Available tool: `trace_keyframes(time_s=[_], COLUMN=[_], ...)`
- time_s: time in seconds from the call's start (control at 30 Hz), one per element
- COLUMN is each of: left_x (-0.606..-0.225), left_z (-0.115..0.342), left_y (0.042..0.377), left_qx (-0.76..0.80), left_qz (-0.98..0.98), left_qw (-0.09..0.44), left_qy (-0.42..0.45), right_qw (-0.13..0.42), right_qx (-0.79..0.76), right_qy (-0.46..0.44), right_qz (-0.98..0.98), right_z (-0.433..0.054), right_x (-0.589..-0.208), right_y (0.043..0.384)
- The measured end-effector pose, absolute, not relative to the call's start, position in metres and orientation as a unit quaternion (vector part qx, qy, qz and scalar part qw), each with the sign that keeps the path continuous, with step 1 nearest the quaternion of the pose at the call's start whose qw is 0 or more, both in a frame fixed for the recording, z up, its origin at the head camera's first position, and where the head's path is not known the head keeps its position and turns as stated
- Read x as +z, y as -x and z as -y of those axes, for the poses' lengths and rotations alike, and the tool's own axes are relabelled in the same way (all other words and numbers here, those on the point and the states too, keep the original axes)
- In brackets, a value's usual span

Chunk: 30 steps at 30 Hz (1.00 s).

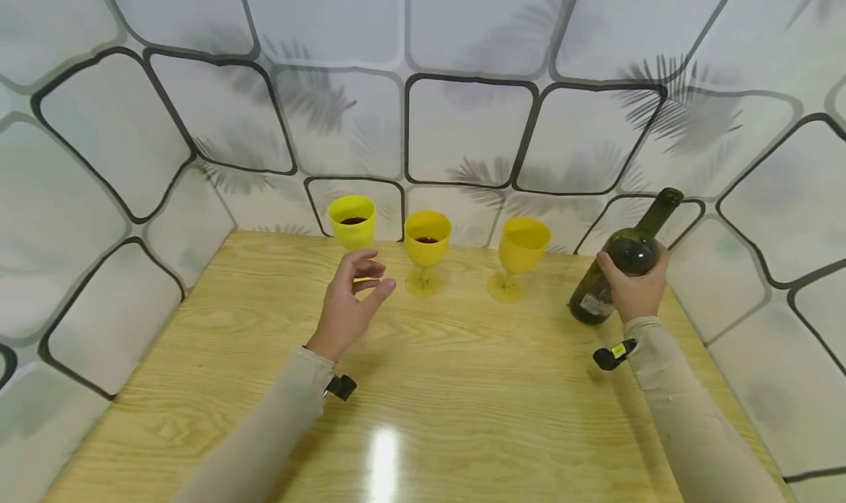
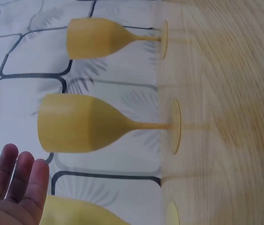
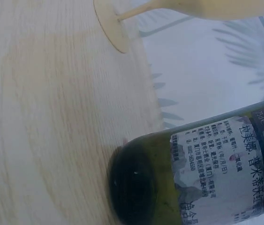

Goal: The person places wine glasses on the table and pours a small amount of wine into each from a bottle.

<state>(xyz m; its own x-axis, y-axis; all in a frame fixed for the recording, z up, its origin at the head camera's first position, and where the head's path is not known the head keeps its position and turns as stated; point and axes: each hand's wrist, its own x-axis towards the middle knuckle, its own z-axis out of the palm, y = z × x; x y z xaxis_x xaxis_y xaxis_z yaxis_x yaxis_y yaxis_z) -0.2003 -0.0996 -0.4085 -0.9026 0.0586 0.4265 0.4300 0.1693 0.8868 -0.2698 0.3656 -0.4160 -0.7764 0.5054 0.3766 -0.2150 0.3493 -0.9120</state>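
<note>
Three yellow goblets stand in a row at the back of the table. Dark liquid shows in the left goblet (image 1: 353, 233) and the middle goblet (image 1: 427, 247); none is visible in the right goblet (image 1: 523, 246). My left hand (image 1: 350, 297) hovers in front of the left goblet, fingers loosely bent and holding nothing. It hides that goblet's stem and foot in the head view. At the right, my right hand (image 1: 637, 283) grips a dark green wine bottle (image 1: 595, 290) round its body. The bottle leans with its neck to the right. In the right wrist view its white label (image 3: 216, 168) faces the camera.
The wooden table (image 1: 449, 385) meets a patterned wall (image 1: 469, 128) just behind the goblets. Side walls bound it at left and right. Each wrist wears a small black device, such as the right wrist device (image 1: 615, 354).
</note>
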Motion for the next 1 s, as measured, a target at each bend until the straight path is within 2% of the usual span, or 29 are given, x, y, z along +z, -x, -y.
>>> trace_keyframes(time_s=[0.17, 0.43, 0.63, 0.77, 0.83, 1.0], left_x=[-0.413, -0.417, -0.416, -0.416, -0.416, -0.416], left_z=[0.112, 0.119, 0.123, 0.129, 0.134, 0.146], left_y=[0.199, 0.205, 0.212, 0.215, 0.217, 0.221], left_qx=[-0.607, -0.602, -0.597, -0.599, -0.6, -0.597], left_qz=[0.768, 0.772, 0.779, 0.779, 0.778, 0.777], left_qw=[0.151, 0.155, 0.149, 0.148, 0.152, 0.173], left_qy=[0.137, 0.128, 0.121, 0.111, 0.106, 0.104], right_qw=[0.303, 0.307, 0.269, 0.251, 0.275, 0.421], right_qx=[0.561, 0.554, 0.557, 0.616, 0.653, 0.684], right_qy=[0.103, 0.089, 0.069, 0.041, 0.031, 0.012], right_qz=[0.764, 0.769, 0.783, 0.745, 0.705, 0.595], right_z=[-0.372, -0.384, -0.394, -0.397, -0.394, -0.377], right_x=[-0.422, -0.422, -0.419, -0.418, -0.418, -0.426], right_y=[0.268, 0.267, 0.267, 0.261, 0.254, 0.231])
